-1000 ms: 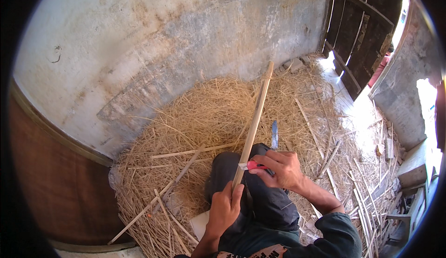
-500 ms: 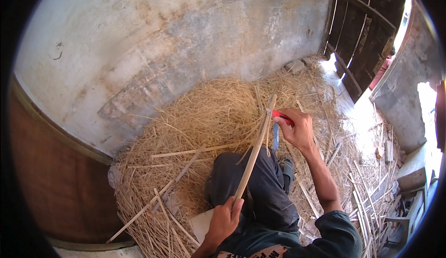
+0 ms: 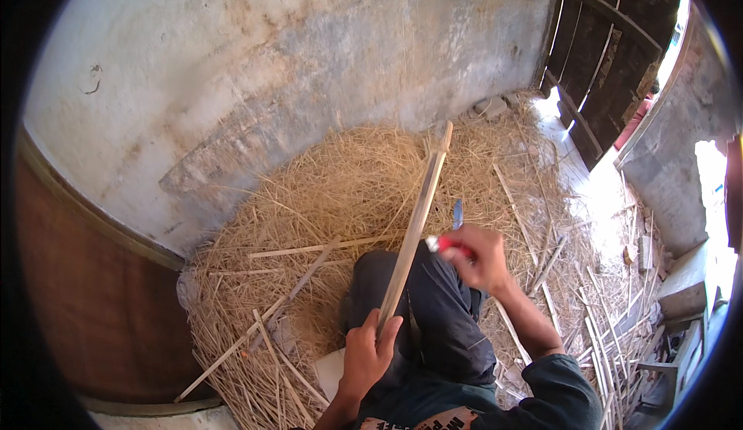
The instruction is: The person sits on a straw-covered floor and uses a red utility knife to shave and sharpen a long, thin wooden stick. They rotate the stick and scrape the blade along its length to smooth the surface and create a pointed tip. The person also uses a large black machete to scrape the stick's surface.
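My left hand (image 3: pixel 368 354) is closed round the lower end of a long, pale bamboo strip (image 3: pixel 411 256). The strip slants up and away over my dark trousers (image 3: pixel 445 306), its far tip above the shavings. In my right hand (image 3: pixel 478 258) is a small red-handled tool (image 3: pixel 452 246) with a pale metallic head; motion blurs it, so its exact kind is unclear. The tool is just right of the strip, apart from it. Beyond my right hand, a narrow blue blade-like piece (image 3: pixel 458 214) stands up, its lower part hidden.
A thick heap of straw-like shavings (image 3: pixel 340 174) covers the floor against a stained wall (image 3: pixel 309 66). Loose strips (image 3: pixel 232 356) lie to the left, more (image 3: pixel 604 345) to the right. A dark plank door (image 3: pixel 604 51) stands at the far right, with a person in red (image 3: pixel 636 120) partly visible beyond.
My right hand has drawn the red tool back toward me and off the strip. The strip's far end has tipped further up and away, the left hand keeping its hold.
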`<action>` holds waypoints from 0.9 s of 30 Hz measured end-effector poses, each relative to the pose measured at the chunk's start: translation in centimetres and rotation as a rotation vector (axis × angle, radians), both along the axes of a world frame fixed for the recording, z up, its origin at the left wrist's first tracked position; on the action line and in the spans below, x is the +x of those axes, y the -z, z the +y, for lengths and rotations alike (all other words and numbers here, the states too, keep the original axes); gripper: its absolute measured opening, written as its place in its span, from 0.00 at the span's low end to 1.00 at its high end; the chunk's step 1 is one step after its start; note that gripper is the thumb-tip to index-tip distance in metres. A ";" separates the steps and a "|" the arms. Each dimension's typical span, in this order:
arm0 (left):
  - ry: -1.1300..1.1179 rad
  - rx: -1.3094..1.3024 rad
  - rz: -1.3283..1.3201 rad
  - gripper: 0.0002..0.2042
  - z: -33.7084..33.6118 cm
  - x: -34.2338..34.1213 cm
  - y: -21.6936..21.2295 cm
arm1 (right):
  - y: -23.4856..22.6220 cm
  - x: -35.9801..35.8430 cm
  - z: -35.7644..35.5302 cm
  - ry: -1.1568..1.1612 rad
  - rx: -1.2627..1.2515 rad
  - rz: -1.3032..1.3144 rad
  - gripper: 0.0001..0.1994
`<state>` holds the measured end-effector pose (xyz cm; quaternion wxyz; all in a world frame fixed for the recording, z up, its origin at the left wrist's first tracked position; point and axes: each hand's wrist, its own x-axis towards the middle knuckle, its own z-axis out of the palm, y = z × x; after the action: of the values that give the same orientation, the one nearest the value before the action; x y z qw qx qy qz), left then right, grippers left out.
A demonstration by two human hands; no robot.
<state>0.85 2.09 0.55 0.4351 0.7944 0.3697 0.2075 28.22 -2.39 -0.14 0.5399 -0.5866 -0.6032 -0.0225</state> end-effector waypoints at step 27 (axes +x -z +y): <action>0.026 -0.006 0.133 0.20 -3.0 -0.5 0.6 | -2.7 5.3 1.0 0.381 -0.136 -0.014 0.09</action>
<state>0.33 -0.94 -0.08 0.4147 0.8098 0.3880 0.1476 33.54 -1.36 2.56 0.4809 -0.7251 -0.4851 -0.0874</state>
